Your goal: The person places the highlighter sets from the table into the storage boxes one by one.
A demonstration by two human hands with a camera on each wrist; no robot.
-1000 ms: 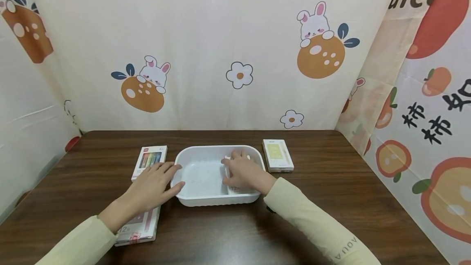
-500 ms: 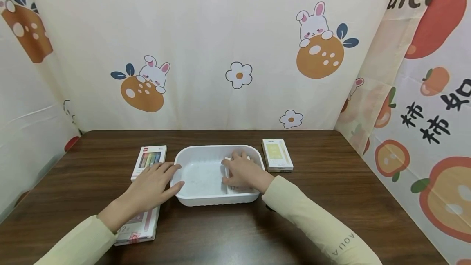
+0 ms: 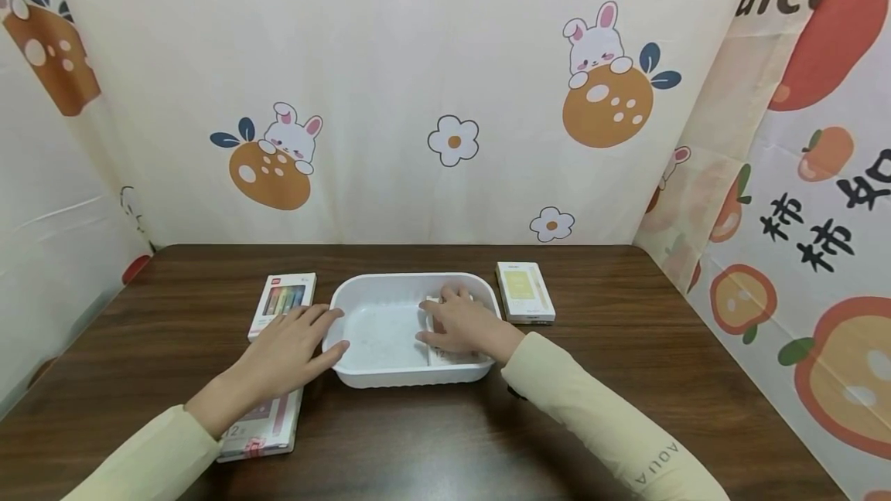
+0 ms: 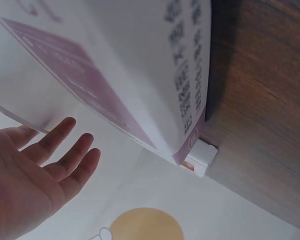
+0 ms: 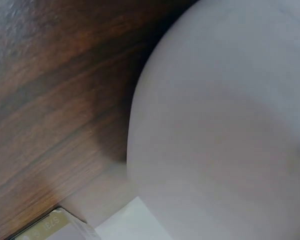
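A white plastic basin (image 3: 379,380) stands mid-table in the head view. Inside its right end lies a white box (image 3: 452,356), partly covered by my right hand (image 3: 462,325). That hand rests over the box with fingers spread, thumb and index finger reaching past its left edge. My left hand (image 3: 292,346) has its fingers apart at the basin's left rim. Below the left forearm lies a white box with a pink panel (image 3: 267,431), seen large as a white and purple box (image 4: 140,75) in the left wrist view. The basin's pale wall fills much of the right wrist view, where the right fingers are hidden.
A flat white box showing coloured sticks (image 3: 285,300) lies behind my left hand. Right of the basin is a white box with a yellow panel (image 3: 524,292). The brown wooden table (image 3: 592,408) ends at a printed cloth backdrop (image 3: 390,192).
My right thumb has shifted slightly outward to the left over the box. Otherwise both hands, the basin and the boxes hold their places.
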